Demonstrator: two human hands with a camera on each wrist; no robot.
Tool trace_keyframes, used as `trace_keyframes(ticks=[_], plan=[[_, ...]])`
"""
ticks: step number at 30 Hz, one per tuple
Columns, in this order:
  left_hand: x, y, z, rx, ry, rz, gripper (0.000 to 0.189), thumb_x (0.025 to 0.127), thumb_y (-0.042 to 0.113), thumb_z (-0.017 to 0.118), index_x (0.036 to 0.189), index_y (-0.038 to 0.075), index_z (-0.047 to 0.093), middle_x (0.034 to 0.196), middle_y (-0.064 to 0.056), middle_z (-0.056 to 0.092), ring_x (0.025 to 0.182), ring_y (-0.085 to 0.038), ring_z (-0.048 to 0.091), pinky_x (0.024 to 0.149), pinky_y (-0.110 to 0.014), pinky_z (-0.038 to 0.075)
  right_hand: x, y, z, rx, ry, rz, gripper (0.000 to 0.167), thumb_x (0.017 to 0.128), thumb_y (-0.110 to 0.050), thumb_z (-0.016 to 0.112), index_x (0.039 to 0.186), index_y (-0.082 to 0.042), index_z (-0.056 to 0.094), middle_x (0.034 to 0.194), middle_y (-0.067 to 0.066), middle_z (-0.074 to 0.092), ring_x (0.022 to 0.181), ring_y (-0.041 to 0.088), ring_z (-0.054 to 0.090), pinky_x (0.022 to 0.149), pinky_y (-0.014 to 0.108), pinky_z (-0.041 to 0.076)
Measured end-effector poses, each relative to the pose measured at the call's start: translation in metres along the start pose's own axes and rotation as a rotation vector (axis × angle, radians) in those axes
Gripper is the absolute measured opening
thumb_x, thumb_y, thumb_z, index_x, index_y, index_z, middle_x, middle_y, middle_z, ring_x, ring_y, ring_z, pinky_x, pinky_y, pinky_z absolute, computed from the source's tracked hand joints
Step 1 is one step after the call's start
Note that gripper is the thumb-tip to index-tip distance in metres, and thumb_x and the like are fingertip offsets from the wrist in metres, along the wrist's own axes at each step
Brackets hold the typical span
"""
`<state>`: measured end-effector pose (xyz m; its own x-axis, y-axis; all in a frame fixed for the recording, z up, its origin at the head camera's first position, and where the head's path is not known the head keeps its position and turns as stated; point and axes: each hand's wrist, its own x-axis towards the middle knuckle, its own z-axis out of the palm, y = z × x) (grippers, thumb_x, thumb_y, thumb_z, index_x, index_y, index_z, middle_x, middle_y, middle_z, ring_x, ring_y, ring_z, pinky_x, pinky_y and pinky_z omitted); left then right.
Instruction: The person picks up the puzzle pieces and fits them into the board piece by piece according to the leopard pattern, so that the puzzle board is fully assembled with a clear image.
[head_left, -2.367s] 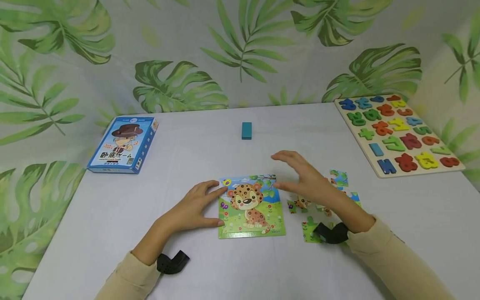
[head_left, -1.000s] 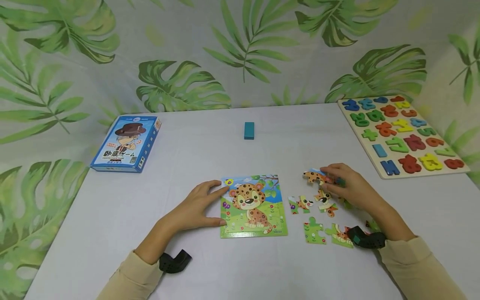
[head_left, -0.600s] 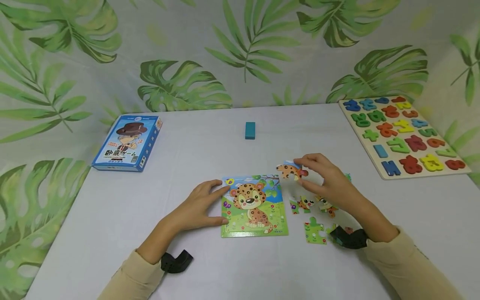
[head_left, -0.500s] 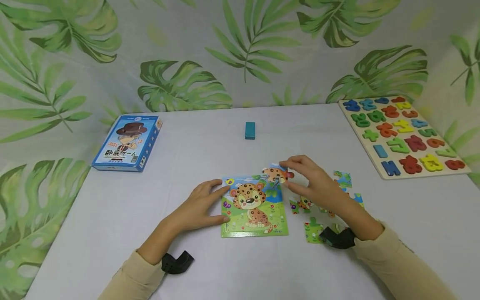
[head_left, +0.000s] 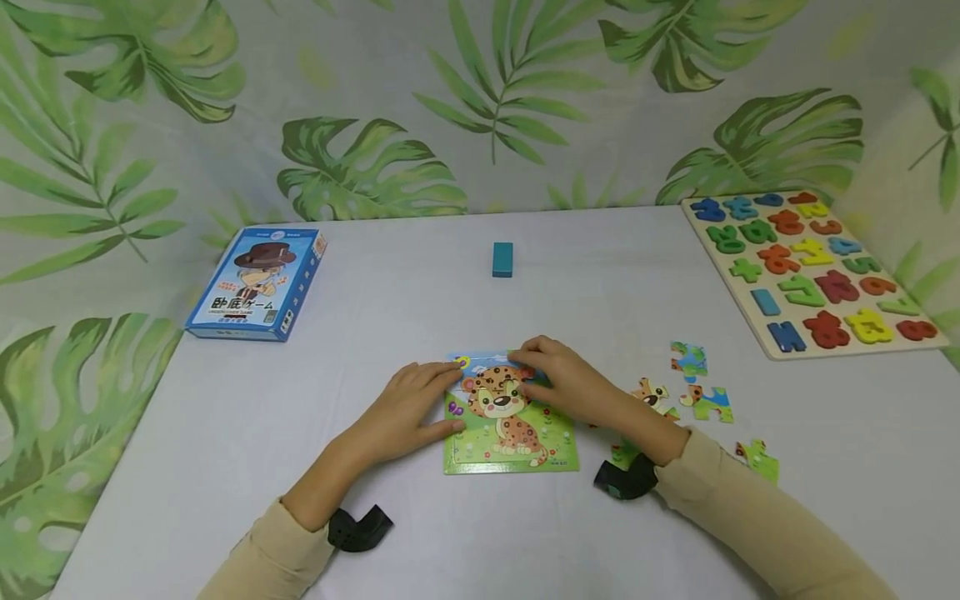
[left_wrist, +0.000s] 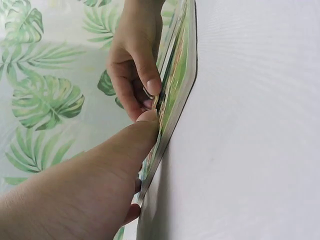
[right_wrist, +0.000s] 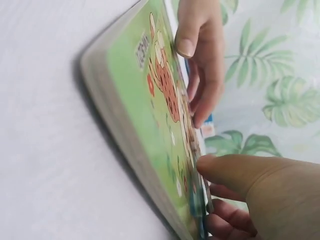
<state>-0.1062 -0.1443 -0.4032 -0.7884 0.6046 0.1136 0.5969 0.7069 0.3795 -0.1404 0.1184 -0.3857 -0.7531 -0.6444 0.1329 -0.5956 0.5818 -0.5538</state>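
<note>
A square jigsaw board (head_left: 468, 454) with a printed leopard cub lies in front of me. My left hand (head_left: 405, 417) rests at its left edge, thumb and fingers spread apart and touching the board. Over the board's upper part, my right hand (head_left: 573, 383) pinches a spotted jigsaw piece (head_left: 495, 377) between thumb and fingers; the piece overlaps the printed leopard head. In the right wrist view, the right thumb (right_wrist: 207, 167) is close over the board. The right fingers partly hide the piece.
Several loose jigsaw pieces (head_left: 711, 403) lie right of the board, some covered by the right forearm. A blue card game box (head_left: 255, 283) is at the back left, a teal block (head_left: 502, 260) at the back middle. A wooden number board (head_left: 750, 292) lies at the back right.
My right hand reached to the loose pieces, picked up the spotted jigsaw piece and carried it left onto the upper part of the board. My left hand has stayed at the board's left edge.
</note>
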Motion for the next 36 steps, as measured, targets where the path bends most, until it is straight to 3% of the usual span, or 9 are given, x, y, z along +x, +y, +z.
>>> trace_keyframes(ticks=[7, 14, 23, 31, 36], plan=[[0.006, 0.003, 0.002, 0.082, -0.023, -0.005, 0.061, 0.085, 0.053, 0.051, 0.138, 0.028, 0.037, 0.134, -0.008, 0.039, 0.120, -0.024, 0.034, 0.103, -0.042, 0.018, 0.003, 0.000, 0.002, -0.060, -0.015, -0.042, 0.042, 0.083, -0.016, 0.065, 0.122, -0.003, 0.056, 0.111, 0.010, 0.052, 0.097, 0.023, 0.050, 0.081, 0.039, 0.042], [0.011, 0.004, 0.004, 0.175, -0.028, -0.006, 0.061, 0.083, 0.055, 0.051, 0.137, 0.030, 0.038, 0.125, -0.010, 0.043, 0.114, -0.026, 0.037, 0.100, -0.042, 0.023, 0.006, -0.001, 0.005, -0.129, -0.017, -0.051, 0.040, 0.085, -0.019, 0.062, 0.123, -0.006, 0.056, 0.112, 0.009, 0.051, 0.094, 0.022, 0.050, 0.079, 0.042, 0.041], [0.014, 0.006, 0.000, 0.165, -0.041, -0.015, 0.063, 0.081, 0.056, 0.055, 0.137, 0.029, 0.040, 0.126, -0.009, 0.040, 0.113, -0.027, 0.037, 0.099, -0.043, 0.024, 0.007, -0.002, 0.005, -0.162, -0.026, -0.042, 0.040, 0.086, -0.022, 0.062, 0.122, -0.006, 0.057, 0.112, 0.009, 0.051, 0.092, 0.021, 0.049, 0.077, 0.038, 0.041], [0.012, 0.006, 0.001, 0.097, -0.079, -0.031, 0.077, 0.074, 0.066, 0.054, 0.139, 0.028, 0.035, 0.133, -0.009, 0.034, 0.120, -0.029, 0.029, 0.102, -0.045, 0.018, 0.000, -0.003, -0.003, -0.051, -0.169, 0.056, 0.062, 0.084, -0.036, 0.062, 0.135, -0.009, 0.042, 0.128, 0.011, 0.038, 0.113, 0.027, 0.037, 0.093, 0.047, 0.029], [0.013, 0.007, 0.003, 0.076, -0.067, -0.030, 0.078, 0.073, 0.065, 0.056, 0.139, 0.028, 0.036, 0.132, -0.007, 0.034, 0.119, -0.028, 0.029, 0.101, -0.044, 0.018, -0.012, -0.002, -0.019, 0.145, -0.127, 0.121, 0.064, 0.083, -0.031, 0.065, 0.137, -0.012, 0.037, 0.136, 0.009, 0.028, 0.124, 0.027, 0.028, 0.096, 0.049, 0.031]])
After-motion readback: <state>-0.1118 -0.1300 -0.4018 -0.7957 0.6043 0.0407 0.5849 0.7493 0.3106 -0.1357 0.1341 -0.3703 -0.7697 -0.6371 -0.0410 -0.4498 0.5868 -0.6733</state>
